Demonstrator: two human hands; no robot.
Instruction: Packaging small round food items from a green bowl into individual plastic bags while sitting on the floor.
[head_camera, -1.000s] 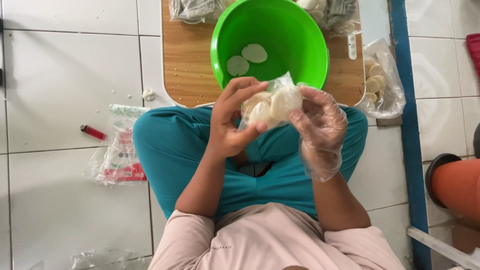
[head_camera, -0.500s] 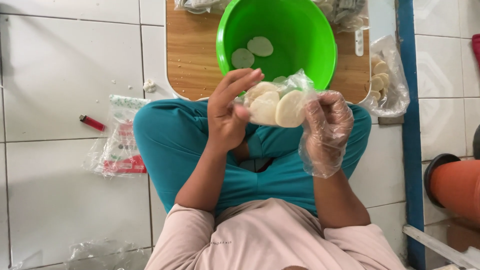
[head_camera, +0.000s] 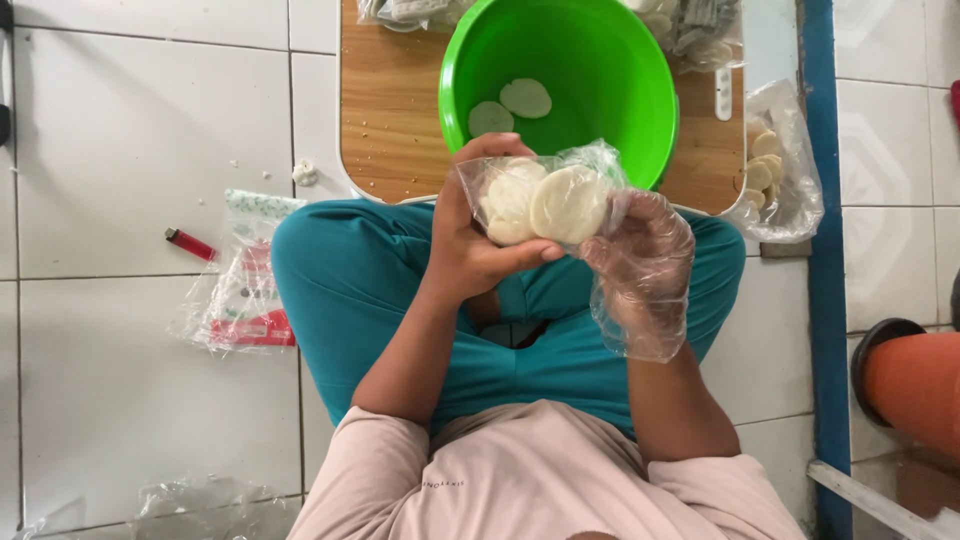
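clear bag (head_camera: 535, 195) of pale discs: left hand (head_camera: 470, 250) grips it, raised nearer the bowl (head_camera: 600, 110) than before; gloved right hand (head_camera: 640, 255) pinches its edge.

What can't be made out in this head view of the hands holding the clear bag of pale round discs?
- Count of discs in the clear plastic bag: overlapping, wrapped by the bare left hand.
- Right hand fingers: blurred under a crinkled plastic glove.
- Packets behind the green plastic bowl: cut by the top edge.
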